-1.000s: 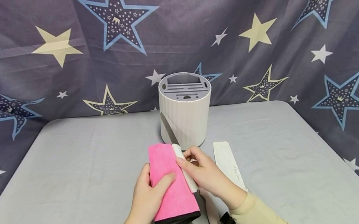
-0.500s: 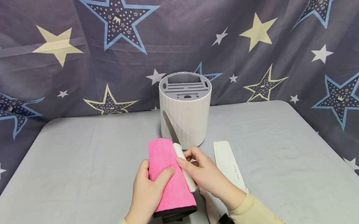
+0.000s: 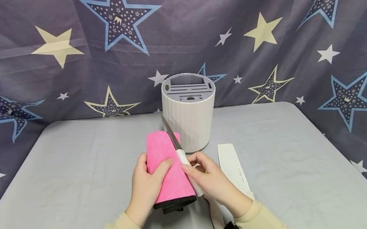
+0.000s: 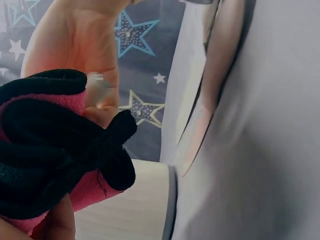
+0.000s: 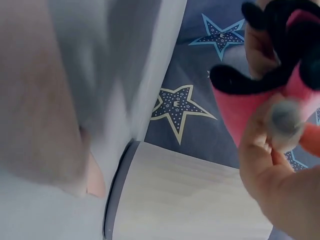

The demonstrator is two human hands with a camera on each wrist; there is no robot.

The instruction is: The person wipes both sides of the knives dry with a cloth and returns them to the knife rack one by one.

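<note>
My left hand (image 3: 146, 188) grips a folded pink cloth (image 3: 165, 161) with black edging, thumb lying across its front. In the left wrist view the cloth's black-trimmed end (image 4: 55, 130) bunches in several layers. A knife (image 3: 171, 134) with a white handle and dark grey blade is in my right hand (image 3: 213, 176), pinched between thumb and fingers at the handle. Its blade points up and away, along the right edge of the cloth, and overlaps the cloth's top corner. The right wrist view shows the handle's rounded end (image 5: 286, 119) between my fingers.
Behind the hands stands a white ribbed knife block (image 3: 190, 123) with a grey slotted top. A flat white piece with small lettering (image 3: 232, 167) lies to the right, and a pale pinkish strip (image 3: 217, 219) near my right wrist. A starry curtain (image 3: 168, 20) hangs behind the table.
The left hand has slid the pink cloth away from me along the knife, toward the knife block. The blade has tipped slightly left; the right hand stays nearly in place.
</note>
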